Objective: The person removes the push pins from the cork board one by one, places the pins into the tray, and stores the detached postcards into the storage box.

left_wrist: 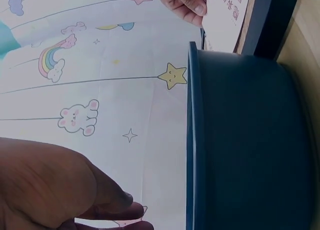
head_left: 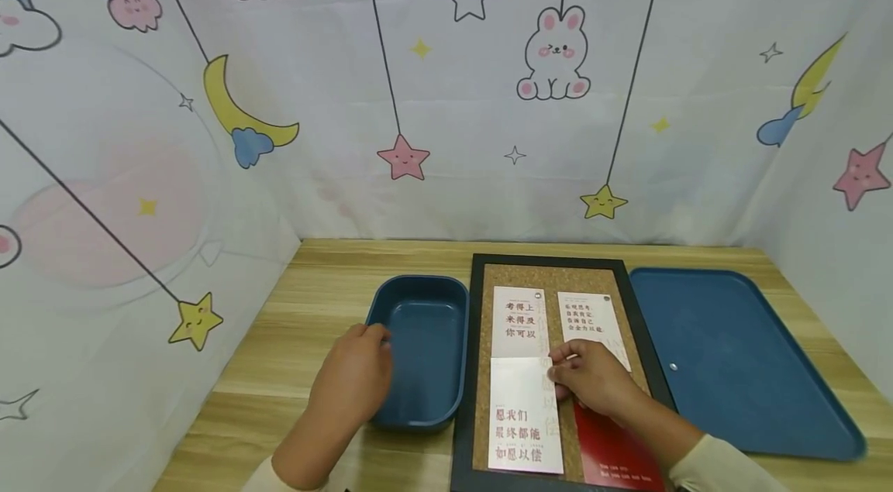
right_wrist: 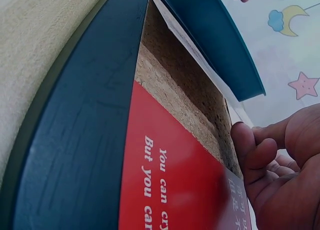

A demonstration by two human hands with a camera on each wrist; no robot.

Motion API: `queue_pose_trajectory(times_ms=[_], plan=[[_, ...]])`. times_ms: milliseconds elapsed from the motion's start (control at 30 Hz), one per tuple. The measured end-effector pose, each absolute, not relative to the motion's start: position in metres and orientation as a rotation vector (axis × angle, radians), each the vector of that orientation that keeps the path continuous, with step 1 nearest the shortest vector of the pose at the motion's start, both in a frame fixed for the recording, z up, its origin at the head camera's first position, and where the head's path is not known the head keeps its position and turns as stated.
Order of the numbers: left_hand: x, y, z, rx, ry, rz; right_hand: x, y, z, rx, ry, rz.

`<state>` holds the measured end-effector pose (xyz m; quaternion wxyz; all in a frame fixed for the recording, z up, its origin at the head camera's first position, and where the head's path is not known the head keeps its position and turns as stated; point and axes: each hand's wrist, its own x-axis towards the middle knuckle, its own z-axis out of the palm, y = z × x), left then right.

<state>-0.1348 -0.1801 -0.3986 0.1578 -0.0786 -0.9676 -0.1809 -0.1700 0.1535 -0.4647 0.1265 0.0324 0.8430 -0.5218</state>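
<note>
A white card (head_left: 523,414) with red Chinese writing lies over the cork board (head_left: 568,434), its upper right edge pinched by my right hand (head_left: 596,380). In the right wrist view that card stands off the cork, with shadow beneath. Above it on the board is another white card (head_left: 518,318). To the right are a white card with dark red writing (head_left: 586,310) and a red card (head_left: 614,453), both partly covered by my right hand. My left hand (head_left: 356,376), fingers loosely bent, hovers at the left rim of a deep blue bin (head_left: 458,352); nothing shows in it.
The board's black frame (head_left: 463,407) stands close to the bin's right side. A flat blue tray (head_left: 746,368) lies right of the board, with a small shiny round spot (head_left: 673,366) near its left edge. A patterned white curtain (head_left: 474,104) encloses the wooden table (head_left: 321,267).
</note>
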Motion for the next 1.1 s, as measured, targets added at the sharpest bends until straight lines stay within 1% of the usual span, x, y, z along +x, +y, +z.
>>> queue_pose_trajectory(times_ms=[367,767,1100], plan=[[-0.137,-0.191,-0.400,-0.146,-2.799,-0.451,-0.169,0.155,-0.464,0.089,2.440,-1.540],[-0.150,-0.211,-0.404,-0.028,-2.959,-0.582,-0.169,0.156,-0.464,0.083,2.431,-1.551],[-0.156,-0.219,-0.412,-0.032,-2.998,-0.659,-0.167,0.156,-0.464,0.098,2.442,-1.541]])
